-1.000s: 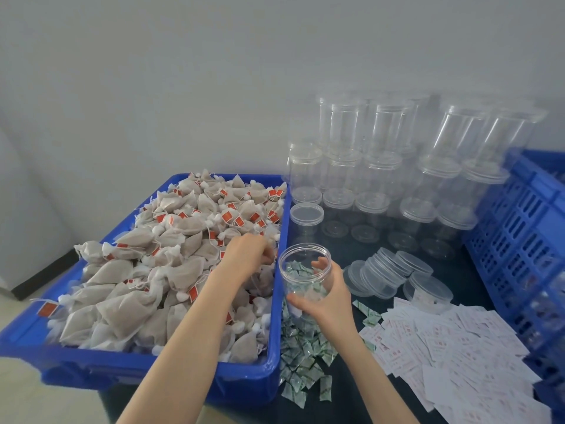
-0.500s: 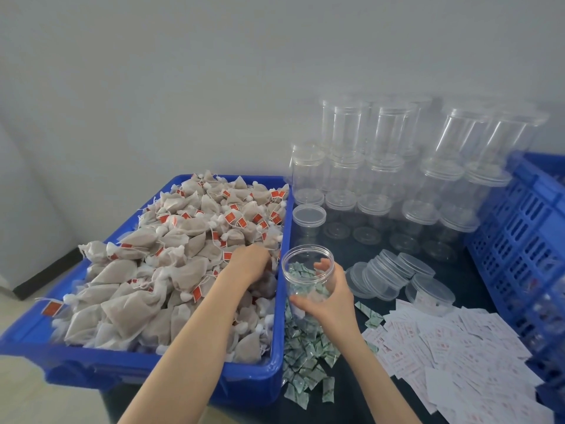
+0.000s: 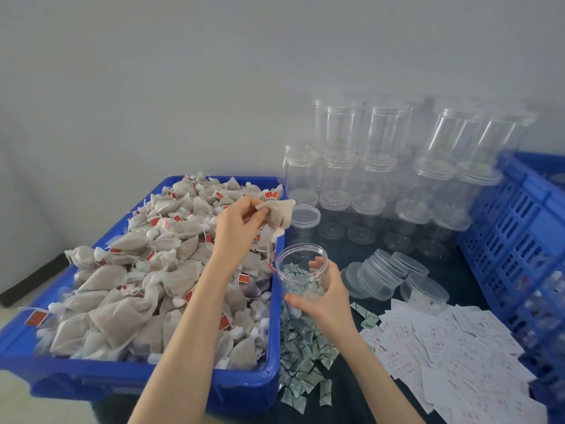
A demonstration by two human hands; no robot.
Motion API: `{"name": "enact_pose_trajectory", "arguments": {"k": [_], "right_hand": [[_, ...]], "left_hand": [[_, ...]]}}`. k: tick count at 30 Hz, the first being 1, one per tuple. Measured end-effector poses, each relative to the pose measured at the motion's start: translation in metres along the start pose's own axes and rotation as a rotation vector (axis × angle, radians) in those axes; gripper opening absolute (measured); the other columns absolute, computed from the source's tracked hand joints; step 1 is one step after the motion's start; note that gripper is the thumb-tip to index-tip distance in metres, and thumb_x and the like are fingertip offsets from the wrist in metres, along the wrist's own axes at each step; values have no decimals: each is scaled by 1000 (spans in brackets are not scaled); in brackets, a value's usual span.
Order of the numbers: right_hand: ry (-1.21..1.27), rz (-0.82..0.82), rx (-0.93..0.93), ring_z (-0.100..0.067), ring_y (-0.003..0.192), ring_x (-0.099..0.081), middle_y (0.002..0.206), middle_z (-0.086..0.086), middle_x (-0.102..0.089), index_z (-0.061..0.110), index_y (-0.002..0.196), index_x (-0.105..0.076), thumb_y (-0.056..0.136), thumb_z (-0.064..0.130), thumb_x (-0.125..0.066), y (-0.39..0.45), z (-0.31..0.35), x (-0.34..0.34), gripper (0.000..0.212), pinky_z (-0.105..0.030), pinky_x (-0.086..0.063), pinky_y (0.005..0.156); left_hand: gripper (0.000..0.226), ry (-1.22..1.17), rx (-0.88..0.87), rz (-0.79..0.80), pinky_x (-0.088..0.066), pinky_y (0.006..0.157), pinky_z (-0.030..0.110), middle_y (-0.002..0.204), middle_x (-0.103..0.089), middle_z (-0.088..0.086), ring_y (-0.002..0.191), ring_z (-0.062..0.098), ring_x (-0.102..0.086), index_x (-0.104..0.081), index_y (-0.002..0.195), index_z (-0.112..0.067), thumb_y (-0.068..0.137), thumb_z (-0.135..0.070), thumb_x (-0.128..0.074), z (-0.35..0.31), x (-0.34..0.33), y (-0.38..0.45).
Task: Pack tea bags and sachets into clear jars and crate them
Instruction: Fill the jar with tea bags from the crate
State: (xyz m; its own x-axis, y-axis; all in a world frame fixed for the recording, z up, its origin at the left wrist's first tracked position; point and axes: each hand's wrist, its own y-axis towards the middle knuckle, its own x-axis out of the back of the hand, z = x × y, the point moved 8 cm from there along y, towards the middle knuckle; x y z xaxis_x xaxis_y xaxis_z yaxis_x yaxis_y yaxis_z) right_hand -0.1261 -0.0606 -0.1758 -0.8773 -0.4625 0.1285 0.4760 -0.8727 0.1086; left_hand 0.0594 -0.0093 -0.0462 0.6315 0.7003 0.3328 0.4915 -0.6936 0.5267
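We are early in filling this jar: our right hand grips it upright just beside the blue tray, and we see only green sachets through its wall, with the heaped tea bags, spare lids and blue crate all left to deal with. A second ago our left hand was down among the heap; now it is raised above the tray's far corner, pinching one tea bag near the jar's open mouth.

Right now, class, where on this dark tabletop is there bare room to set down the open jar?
Only small bare strips: between the loose clear lids and the stacked clear jars, and beside the green sachet pile. The white paper slips crowd the rest.
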Motion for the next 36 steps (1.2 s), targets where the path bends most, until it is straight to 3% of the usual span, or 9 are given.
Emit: {"name": "enact_pose_trajectory", "arguments": {"k": [5,9,15,22,25,29,33,34,36], "right_hand": [[-24,0,-2,-1,121,-52,128,17,-56,41,125,-45,54,32,-92,2,-3,-1,86,-21,-40,94],[-29,-10,-8,-5,120,-54,127,15,-56,38,127,-46,49,39,-88,4,-3,-1,89,-25,-43,97],[-25,-9,4,-4,120,-54,127,14,-58,40,125,-46,50,36,-90,3,-3,-1,87,-18,-42,93],[0,-39,49,-2,117,-57,127,13,-60,32,130,-48,52,34,-89,5,4,0,88,-18,-46,92],[-5,-42,51,-3,118,-56,129,12,-59,29,132,-47,56,27,-93,8,4,2,89,-8,-45,87],[-37,-32,66,4,120,-52,135,11,-55,28,134,-46,64,13,-93,10,3,4,86,2,-38,82],[-24,-45,64,11,115,-52,133,9,-56,24,132,-48,63,9,-93,9,-1,9,84,2,-39,81],[-23,-47,58,9,117,-52,133,10,-56,26,132,-48,63,10,-93,8,-2,10,84,2,-39,82],[-34,-53,54,13,115,-51,130,14,-57,30,130,-47,63,13,-94,8,-3,12,83,4,-37,81]], "left_hand": [[25,-270,-57,-62,-54,69,18,79,-69,-15,75,4,-66,-64,84,-28,94,-6,-58,-21,-2,1],[21,-334,-75,1,-57,77,29,85,-70,-5,83,17,-69,-67,85,-25,92,-6,-61,-25,-14,-1],[29,-376,-153,35,-56,75,26,82,-69,-12,81,12,-67,-66,81,-37,89,-10,-62,-41,-20,-1],[19,53,-149,415,-48,76,10,76,-69,-18,78,-2,-64,-67,83,-32,82,-13,-71,-29,-49,-12],[22,272,-136,536,-37,76,2,73,-68,-23,84,-10,-61,-60,87,-40,80,-25,-74,-19,-61,-18],[20,292,-132,573,-36,72,-2,71,-64,-27,80,-15,-58,-66,77,-37,82,-18,-73,-14,-61,-19],[10,445,58,322,-46,72,13,83,-66,-19,80,-3,-62,-68,89,-31,90,-22,-64,13,-38,-4],[8,617,132,312,-49,73,21,91,-67,-13,83,5,-63,-68,94,-27,92,-22,-61,28,-33,-4],[15,948,285,482,-50,75,31,107,-66,0,93,20,-63,-66,105,-21,93,-18,-59,63,-32,-11]]}}
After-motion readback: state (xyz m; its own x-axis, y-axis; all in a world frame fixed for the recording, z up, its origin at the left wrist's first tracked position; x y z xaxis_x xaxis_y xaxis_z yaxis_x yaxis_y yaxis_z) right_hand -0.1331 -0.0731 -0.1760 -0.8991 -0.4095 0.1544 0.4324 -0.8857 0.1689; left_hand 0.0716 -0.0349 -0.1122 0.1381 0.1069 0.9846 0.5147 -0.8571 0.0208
